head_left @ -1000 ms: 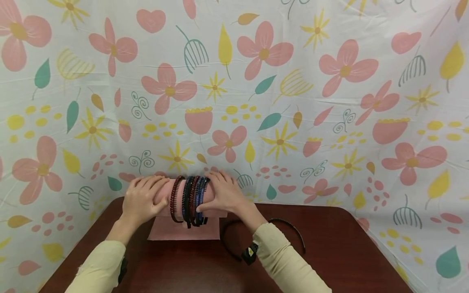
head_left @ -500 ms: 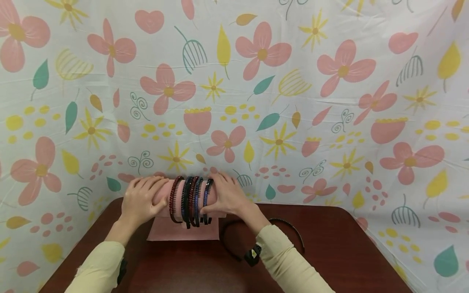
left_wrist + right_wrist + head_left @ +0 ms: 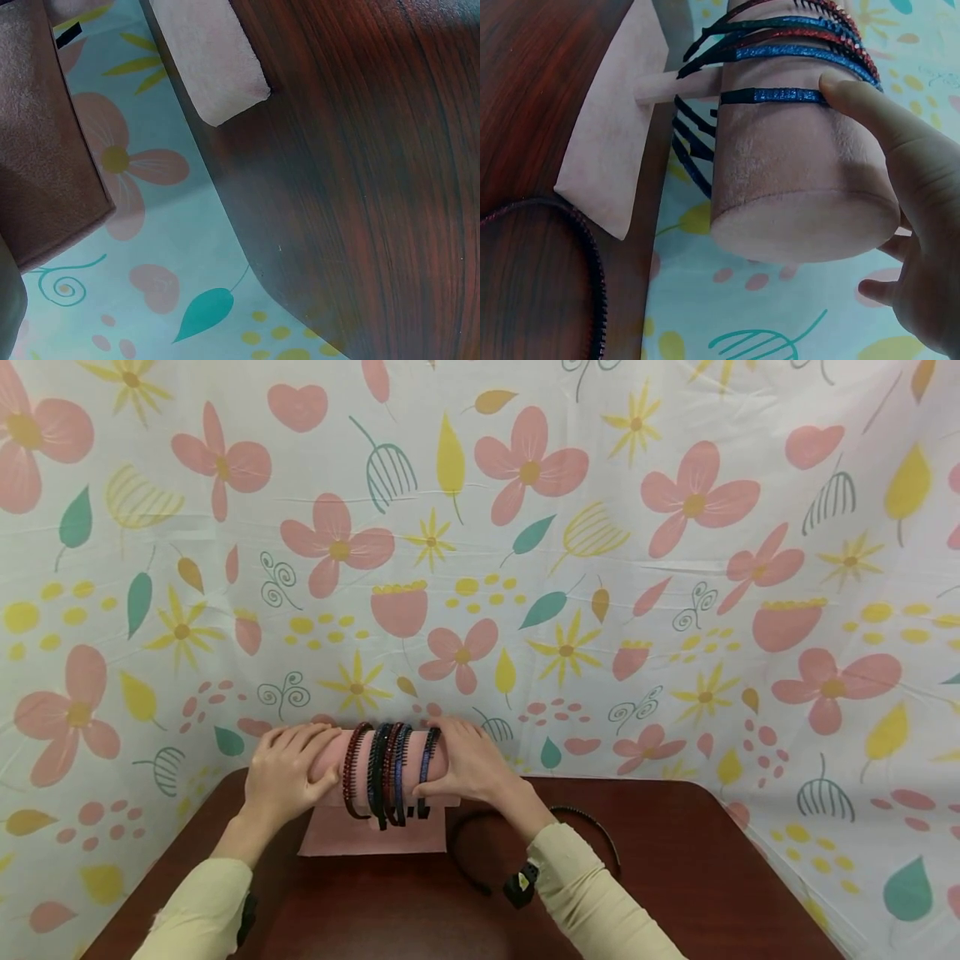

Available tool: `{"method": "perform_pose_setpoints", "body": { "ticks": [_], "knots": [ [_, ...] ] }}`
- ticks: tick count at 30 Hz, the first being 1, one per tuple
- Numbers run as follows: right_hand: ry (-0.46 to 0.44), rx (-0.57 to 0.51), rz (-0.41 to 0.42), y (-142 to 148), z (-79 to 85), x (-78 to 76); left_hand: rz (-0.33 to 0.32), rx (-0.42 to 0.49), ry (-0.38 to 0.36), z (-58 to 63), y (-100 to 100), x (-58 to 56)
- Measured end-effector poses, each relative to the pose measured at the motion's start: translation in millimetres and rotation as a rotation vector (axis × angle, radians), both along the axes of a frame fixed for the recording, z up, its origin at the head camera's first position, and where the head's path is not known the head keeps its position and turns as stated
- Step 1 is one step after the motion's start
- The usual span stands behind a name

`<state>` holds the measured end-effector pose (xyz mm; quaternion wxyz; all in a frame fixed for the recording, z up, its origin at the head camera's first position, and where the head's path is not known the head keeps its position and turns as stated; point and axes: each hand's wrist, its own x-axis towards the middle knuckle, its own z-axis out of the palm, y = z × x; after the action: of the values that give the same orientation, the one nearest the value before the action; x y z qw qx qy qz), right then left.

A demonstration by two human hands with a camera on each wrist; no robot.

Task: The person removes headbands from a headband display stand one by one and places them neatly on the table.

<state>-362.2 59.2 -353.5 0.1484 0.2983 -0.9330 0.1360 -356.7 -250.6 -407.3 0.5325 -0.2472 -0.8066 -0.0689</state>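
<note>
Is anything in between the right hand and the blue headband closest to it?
Nothing visible. The thumb of the right hand seems to touch that blue headband. The other headbands sit past it, farther along the pink roll, so they aren't in between.

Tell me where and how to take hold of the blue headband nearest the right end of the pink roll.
The blue headband is likely best pinched on its front stretch, where the right hand touches it, coming from the right end of the pink roll: bare roll shows on that side, and a gap parts the band from the bunched headbands.
</note>
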Motion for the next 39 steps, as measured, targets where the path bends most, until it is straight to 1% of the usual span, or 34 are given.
{"method": "perform_pose_setpoints", "body": {
  "ticks": [3, 10, 15, 22, 30, 33, 37, 39],
  "knots": [
    [-0.013, -0.021, 0.011, 2.5, 0.3, -1.0, 0.000, 0.001, 0.001, -0.4, -0.4, -0.2],
    [-0.013, -0.022, 0.036, 10.9, -1.2, -3.0, 0.003, 0.002, -0.006, -0.1, -0.2, 0.2],
    [-0.038, -0.066, 0.046, 16.9, -2.7, -3.8, 0.004, 0.005, -0.005, 0.2, -0.3, 0.1],
    [-0.063, -0.085, 0.039, 26.3, -6.4, -5.2, 0.000, 0.004, -0.009, 0.7, 0.1, 0.3],
    [-0.046, -0.115, 0.084, 29.4, -9.2, -5.6, 0.010, 0.003, -0.019, 1.0, -0.4, 1.5],
    [-0.074, -0.133, 0.100, 29.5, -12.4, -6.7, 0.012, 0.002, -0.026, 1.2, -0.5, 1.7],
    [-0.141, -0.189, 0.136, 28.6, -17.1, -7.9, 0.008, 0.003, -0.019, 0.9, -0.2, 1.0],
    [-0.159, -0.212, 0.151, 27.9, -19.3, -8.4, 0.006, 0.003, -0.013, 0.7, -0.1, 0.8]
  ]
}}
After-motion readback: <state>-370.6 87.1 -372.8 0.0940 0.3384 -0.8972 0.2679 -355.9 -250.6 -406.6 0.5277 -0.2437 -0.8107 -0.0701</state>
